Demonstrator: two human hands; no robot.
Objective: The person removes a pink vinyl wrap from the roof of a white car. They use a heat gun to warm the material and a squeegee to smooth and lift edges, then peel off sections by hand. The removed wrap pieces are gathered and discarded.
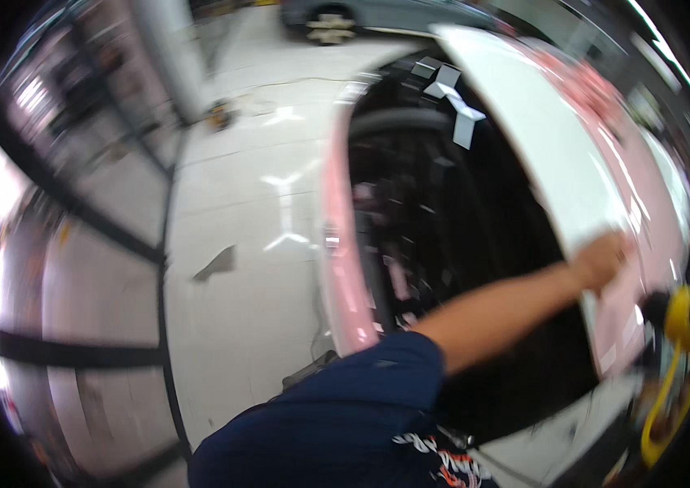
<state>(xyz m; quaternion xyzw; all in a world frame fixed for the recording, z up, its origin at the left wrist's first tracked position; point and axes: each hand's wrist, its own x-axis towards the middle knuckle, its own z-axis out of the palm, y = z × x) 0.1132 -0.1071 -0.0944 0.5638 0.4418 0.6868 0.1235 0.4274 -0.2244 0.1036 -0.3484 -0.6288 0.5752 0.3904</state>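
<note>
Here, my left hand [601,259] lies pressed on the pink film [646,244] at the lower edge of the white car panel [540,154], fingers flat and together as far as the blur lets me tell. A yellow heat gun [686,317] sits just beside it, toward the panel's right edge. My right hand: hidden, grip unclear. The dark window opening [442,228] lies left of the panel.
</note>
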